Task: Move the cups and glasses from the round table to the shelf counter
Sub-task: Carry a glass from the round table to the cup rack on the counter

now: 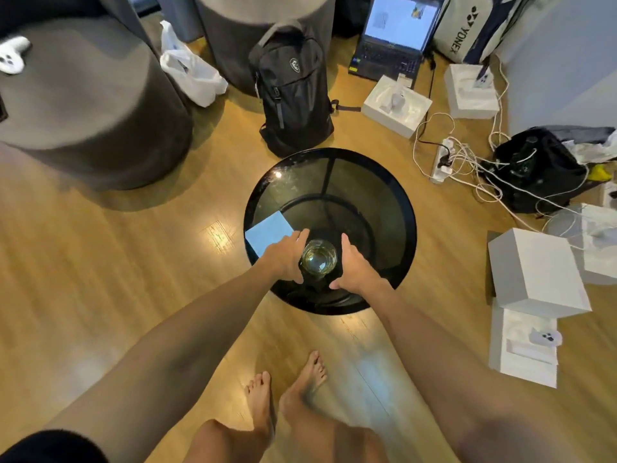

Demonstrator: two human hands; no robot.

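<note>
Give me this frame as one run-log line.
phase: reach | left hand: open, at glass | right hand: open, beside glass | glass: on round table | blue cloth: on table

On the wooden floor (117, 262) you see a black backpack (293, 91), an open laptop (394, 38), white boxes (534, 272), a power strip (442, 160) with tangled cables, and a blue cloth (267, 230).

Glossy black glass table (384, 195) (reflective), clear glass tumbler (319, 257), wood floor (117, 262)

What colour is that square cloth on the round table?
Light blue. The cloth shows best in the head view, beside the left hand.
</note>
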